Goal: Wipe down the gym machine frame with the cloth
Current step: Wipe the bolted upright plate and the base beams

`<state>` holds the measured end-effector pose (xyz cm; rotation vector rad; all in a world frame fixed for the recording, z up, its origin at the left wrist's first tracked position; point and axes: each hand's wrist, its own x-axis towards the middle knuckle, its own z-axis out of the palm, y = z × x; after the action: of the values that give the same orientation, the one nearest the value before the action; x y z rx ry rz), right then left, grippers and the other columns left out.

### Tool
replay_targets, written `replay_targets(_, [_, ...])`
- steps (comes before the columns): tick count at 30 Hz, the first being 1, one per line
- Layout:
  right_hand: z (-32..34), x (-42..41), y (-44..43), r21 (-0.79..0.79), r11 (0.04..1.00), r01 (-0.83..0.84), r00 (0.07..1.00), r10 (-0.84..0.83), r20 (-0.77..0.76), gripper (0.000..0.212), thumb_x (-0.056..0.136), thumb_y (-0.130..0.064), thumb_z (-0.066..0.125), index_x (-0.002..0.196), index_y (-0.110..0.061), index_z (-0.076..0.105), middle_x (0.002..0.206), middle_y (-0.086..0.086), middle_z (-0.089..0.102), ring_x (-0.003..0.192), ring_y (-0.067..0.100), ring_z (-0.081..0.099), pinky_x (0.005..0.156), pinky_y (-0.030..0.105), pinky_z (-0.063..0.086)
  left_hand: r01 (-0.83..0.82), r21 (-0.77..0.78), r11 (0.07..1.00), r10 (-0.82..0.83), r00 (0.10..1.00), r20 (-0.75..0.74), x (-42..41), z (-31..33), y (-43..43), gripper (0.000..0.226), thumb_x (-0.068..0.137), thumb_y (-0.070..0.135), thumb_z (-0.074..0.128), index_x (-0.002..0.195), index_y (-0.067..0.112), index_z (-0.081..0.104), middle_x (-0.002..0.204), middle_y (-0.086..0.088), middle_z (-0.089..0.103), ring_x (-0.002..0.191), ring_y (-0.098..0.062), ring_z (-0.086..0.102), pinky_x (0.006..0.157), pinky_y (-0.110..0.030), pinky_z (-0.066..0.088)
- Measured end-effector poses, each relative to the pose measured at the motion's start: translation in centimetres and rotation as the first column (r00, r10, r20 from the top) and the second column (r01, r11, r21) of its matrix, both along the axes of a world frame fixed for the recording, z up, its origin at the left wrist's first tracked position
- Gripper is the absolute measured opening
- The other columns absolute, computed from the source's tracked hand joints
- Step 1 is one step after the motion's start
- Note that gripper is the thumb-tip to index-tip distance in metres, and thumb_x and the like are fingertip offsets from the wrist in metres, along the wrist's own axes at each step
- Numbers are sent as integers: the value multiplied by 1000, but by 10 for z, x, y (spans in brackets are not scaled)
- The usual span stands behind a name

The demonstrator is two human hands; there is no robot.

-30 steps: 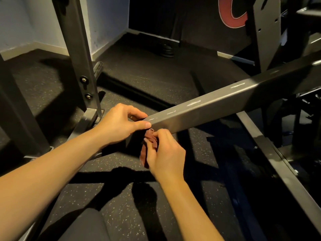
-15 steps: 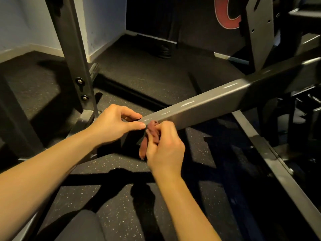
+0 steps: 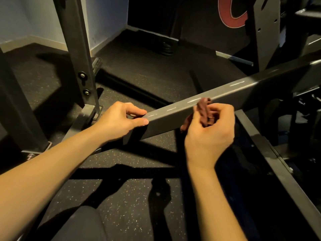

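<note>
Here, the beam [image 3: 243,92] runs its long axis from lower left to upper right. The right hand [image 3: 210,134] grips the cloth [image 3: 203,107] against its near face; the left hand [image 3: 119,122] pinches its low end. The remaining length probably lies up-right, nearer the right hand.

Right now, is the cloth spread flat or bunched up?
Bunched up. The cloth is crumpled inside the curled fingers of the right hand, held against the metal beam.
</note>
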<state>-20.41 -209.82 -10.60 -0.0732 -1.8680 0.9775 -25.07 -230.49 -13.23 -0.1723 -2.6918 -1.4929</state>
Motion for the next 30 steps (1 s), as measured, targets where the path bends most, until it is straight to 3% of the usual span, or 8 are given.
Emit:
replay_targets(4, [-31, 5, -36, -182, 950, -254, 954, 277, 115, 17, 92, -19, 77, 100, -17, 62, 93, -8, 64, 88, 13, 65, 78, 23, 54, 21, 46, 999, -23, 999, 37, 3, -2, -8, 32, 88, 27, 79, 120, 31, 75, 112, 15, 72, 104, -17, 70, 101, -46, 54])
replay_targets(7, [-44, 7, -54, -246, 898, -365, 873, 422, 244, 13, 91, -16, 77, 94, -17, 64, 88, -11, 66, 87, 11, 65, 77, 16, 50, 27, 129, 991, -35, 998, 58, 16, -9, -16, 37, 89, 26, 77, 126, 31, 71, 121, 17, 70, 116, -4, 64, 108, -34, 48])
replay_targets(11, [-57, 12, -69, -329, 856, -398, 741, 512, 435, 13, 89, -16, 78, 90, -19, 65, 85, -9, 67, 82, 6, 65, 75, 17, 50, -248, 112, 962, 264, 951, -163, 58, -22, -23, 20, 90, 20, 76, 106, 32, 74, 99, 19, 69, 90, 6, 63, 81, -8, 47])
replay_targets(14, [-50, 11, -67, -394, 850, -350, 730, 511, 454, 15, 86, -14, 78, 92, -17, 65, 85, -7, 67, 76, 0, 65, 67, 14, 48, -222, 128, 967, 244, 951, -191, 90, -26, -17, 15, 86, 18, 78, 95, 28, 74, 88, 11, 67, 82, -7, 64, 71, -12, 49])
replay_targets(18, [-39, 17, -60, -507, 737, -448, 596, 668, 445, 10, 89, -11, 74, 98, -13, 69, 87, -1, 73, 79, 1, 70, 70, 18, 55, -82, 69, 994, 90, 987, -136, 104, -33, 5, 40, 80, 36, 80, 119, 32, 71, 104, 20, 66, 102, 2, 63, 84, -9, 47])
replay_targets(20, [-37, 20, -55, -502, 704, -503, 559, 708, 433, 6, 95, -15, 68, 99, -15, 73, 92, -1, 75, 88, 9, 73, 80, 31, 58, -122, 127, 984, 137, 983, -119, 103, -33, 13, 48, 76, 44, 79, 122, 32, 69, 107, 21, 66, 104, 6, 62, 87, -8, 47])
replay_targets(25, [-42, 26, -42, -518, 674, -526, 544, 735, 404, 27, 104, -14, 51, 97, -14, 77, 94, 4, 77, 95, 20, 73, 86, 46, 59, -288, 245, 926, 297, 955, 1, 96, -36, 31, 43, 72, 60, 81, 106, 38, 68, 97, 21, 73, 93, 3, 67, 82, -26, 58])
replay_targets(30, [-53, 23, -34, -637, 629, -447, 526, 760, 381, 31, 107, -14, 42, 107, -7, 73, 99, 9, 78, 98, 24, 75, 90, 50, 60, -416, 322, 850, 417, 906, 68, 83, -45, 39, 20, 83, 45, 80, 91, 29, 71, 74, 11, 72, 68, -3, 67, 67, -29, 57])
